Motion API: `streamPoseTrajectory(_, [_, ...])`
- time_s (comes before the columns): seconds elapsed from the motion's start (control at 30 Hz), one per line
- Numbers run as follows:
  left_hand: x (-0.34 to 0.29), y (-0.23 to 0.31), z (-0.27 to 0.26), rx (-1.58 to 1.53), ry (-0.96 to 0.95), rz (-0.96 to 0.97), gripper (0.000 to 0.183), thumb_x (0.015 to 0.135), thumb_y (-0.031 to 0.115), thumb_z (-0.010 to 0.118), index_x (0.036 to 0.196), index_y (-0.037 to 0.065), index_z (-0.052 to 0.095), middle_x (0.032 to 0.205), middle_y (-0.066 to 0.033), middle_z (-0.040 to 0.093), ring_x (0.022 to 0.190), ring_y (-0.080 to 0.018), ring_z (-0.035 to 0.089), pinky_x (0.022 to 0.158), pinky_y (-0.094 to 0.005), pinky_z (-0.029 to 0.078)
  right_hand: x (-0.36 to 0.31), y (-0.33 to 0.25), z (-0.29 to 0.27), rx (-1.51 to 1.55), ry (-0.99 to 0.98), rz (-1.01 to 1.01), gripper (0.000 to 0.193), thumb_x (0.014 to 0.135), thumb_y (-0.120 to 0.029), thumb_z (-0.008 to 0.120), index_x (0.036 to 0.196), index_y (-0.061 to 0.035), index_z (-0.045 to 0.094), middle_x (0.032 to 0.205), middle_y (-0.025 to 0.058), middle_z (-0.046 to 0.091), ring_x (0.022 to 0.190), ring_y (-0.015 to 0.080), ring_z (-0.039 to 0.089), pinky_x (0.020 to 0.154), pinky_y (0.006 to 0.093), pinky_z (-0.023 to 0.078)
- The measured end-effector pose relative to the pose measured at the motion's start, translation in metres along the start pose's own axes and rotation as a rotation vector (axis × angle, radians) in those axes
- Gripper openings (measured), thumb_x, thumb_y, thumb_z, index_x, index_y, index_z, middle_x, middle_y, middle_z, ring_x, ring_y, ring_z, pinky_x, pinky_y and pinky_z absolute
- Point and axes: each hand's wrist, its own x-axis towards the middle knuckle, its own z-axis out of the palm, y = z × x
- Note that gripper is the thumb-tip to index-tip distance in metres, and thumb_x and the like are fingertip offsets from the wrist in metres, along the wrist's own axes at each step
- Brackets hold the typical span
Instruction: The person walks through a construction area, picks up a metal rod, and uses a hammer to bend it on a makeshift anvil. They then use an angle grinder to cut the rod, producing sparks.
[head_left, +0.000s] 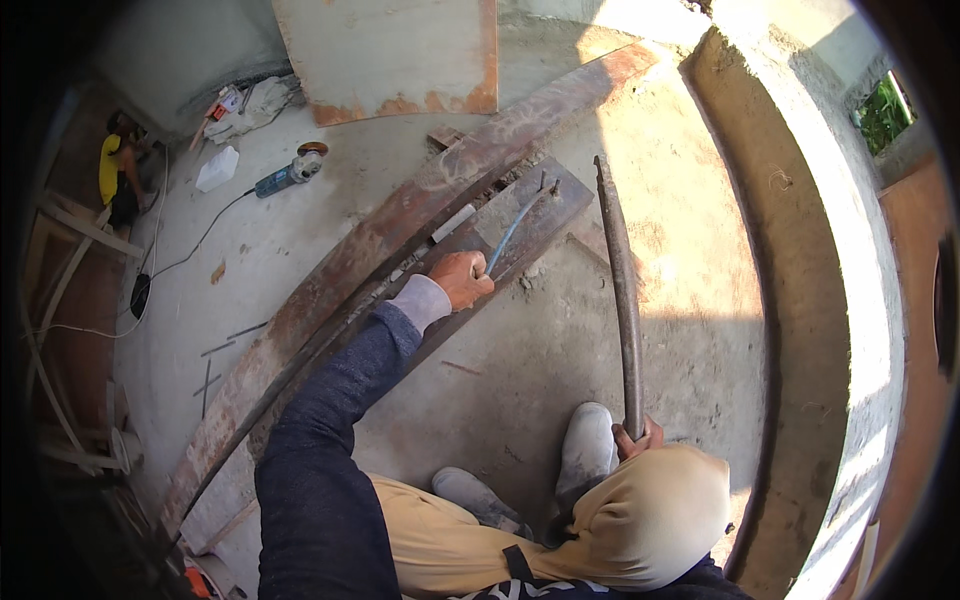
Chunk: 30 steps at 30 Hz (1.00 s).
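Observation:
My left hand is closed round a thin blue-grey metal rod, just above a dark wooden plank. The rod's far end reaches short upright pegs near the plank's far end. Whether it touches them I cannot tell. Beside my right knee, my right hand grips the lower end of a long brown metal pipe. The pipe points away from me, right of the plank, its far end apart from the pegs. My knee partly covers the right hand.
A long rusty beam runs diagonally left of the plank. An angle grinder with its cord lies on the concrete floor, near short rods. At right stands a low concrete wall. Another person crouches far left. A pale panel leans behind.

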Motion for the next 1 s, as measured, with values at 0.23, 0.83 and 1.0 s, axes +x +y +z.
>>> streamPoseTrajectory(0.23, [0.004, -0.006, 0.009, -0.378, 0.055, -0.153, 0.02, 0.092, 0.018, 0.055, 0.095, -0.002, 0.059, 0.08, -0.0084, 0.064, 0.058, -0.0131, 0.058, 0.054, -0.0307, 0.053, -0.006, -0.007, 0.004, 0.047, -0.026, 0.094, 0.019, 0.078, -0.016, 0.074, 0.079, -0.0049, 0.058, 0.057, -0.0016, 0.051, 0.05, 0.0089, 0.045, 0.047, 0.0298, 0.036])
streamPoseTrajectory(0.83, [0.05, -0.01, 0.018, 0.164, 0.483, -0.004, 0.022, 0.075, 0.015, 0.073, 0.091, 0.0, 0.072, 0.087, -0.016, 0.073, 0.079, -0.0268, 0.072, 0.081, -0.0366, 0.055, 0.018, -0.043, -0.023, -0.158, -0.41, 0.038, 0.027, 0.081, -0.019, 0.073, 0.095, 0.0012, 0.062, 0.063, 0.0035, 0.054, 0.059, 0.0129, 0.051, 0.056, 0.0316, 0.043])
streamPoseTrajectory(1.0, [0.051, 0.005, 0.006, 0.089, 0.293, -0.127, 0.016, 0.077, 0.015, 0.067, 0.083, 0.0, 0.071, 0.074, -0.014, 0.072, 0.063, -0.0199, 0.072, 0.072, -0.0311, 0.057, 0.027, -0.06, -0.033, -0.204, -0.473, 0.008, 0.028, 0.084, -0.021, 0.071, 0.096, 0.0021, 0.059, 0.06, 0.0034, 0.053, 0.048, 0.0127, 0.051, 0.045, 0.031, 0.042])
